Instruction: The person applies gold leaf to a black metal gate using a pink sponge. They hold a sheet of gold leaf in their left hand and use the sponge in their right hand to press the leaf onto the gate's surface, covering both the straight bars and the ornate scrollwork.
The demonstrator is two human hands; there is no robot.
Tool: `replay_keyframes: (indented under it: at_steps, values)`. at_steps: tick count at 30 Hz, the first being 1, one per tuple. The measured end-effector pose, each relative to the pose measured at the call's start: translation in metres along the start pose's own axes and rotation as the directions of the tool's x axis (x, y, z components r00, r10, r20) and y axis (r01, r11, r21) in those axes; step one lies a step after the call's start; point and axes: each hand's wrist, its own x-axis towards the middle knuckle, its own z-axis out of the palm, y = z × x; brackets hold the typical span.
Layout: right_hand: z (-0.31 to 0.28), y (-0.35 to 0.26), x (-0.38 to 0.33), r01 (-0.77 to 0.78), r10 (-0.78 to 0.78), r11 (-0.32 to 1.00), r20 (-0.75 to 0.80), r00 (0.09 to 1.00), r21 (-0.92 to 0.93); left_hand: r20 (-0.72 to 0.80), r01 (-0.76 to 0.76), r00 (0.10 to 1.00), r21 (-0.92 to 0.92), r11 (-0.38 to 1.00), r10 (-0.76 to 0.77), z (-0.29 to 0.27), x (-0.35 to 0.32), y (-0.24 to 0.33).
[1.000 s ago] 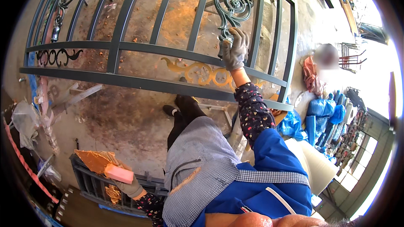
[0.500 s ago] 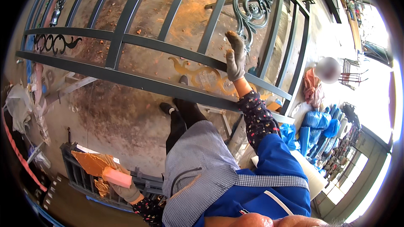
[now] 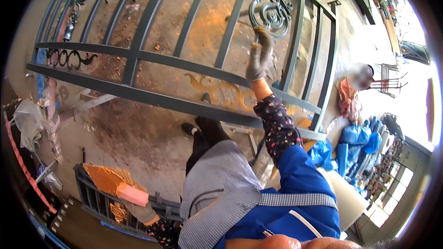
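The right hand (image 3: 259,55), in a grey work glove, reaches far out and rests on the big dark grey metal gate (image 3: 138,57) that lies flat over the dusty ground. The glove's fingers are bent and touch the gate just below the curly iron scroll (image 3: 272,7) near its far end. I cannot tell if the fingers close around a bar or only press on it.

The left hand (image 3: 140,210), also in a grey glove, is low down by the person's side. It is closed around a pink block-shaped sponge (image 3: 133,193). The sponge sits against a crinkly sheet of orange-gold foil (image 3: 104,179), which lies on top of a small dark metal grille (image 3: 106,203) standing at the lower left.

A gold-painted swirl (image 3: 221,93) shows on the gate between its two long cross bars, close to the right arm. Blue plastic bags (image 3: 355,136) are piled off to the right, well apart from both hands. Another person (image 3: 355,80) sits farther off beside them.
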Motion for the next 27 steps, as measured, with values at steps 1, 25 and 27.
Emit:
replay_keyframes:
  at_steps: [1, 25, 27]
  values:
    - [0.004, -0.02, 0.022, -0.042, 0.061, 0.984, -0.106, 0.992, 0.174, -0.079, 0.018, 0.996, -0.293, 0.956, -0.043, 0.008, -0.002, 0.0]
    - [-0.002, -0.007, -0.022, 0.337, -0.224, 0.908, 0.392, 0.893, -0.25, -0.154, 0.007, 0.987, -0.27, 0.963, -0.051, 0.002, 0.006, 0.01]
    - [0.0, 0.003, -0.011, 0.306, -0.198, 0.904, 0.341, 0.919, -0.299, -0.084, 0.09, 0.978, -0.646, 0.758, -0.188, -0.012, -0.006, 0.03]
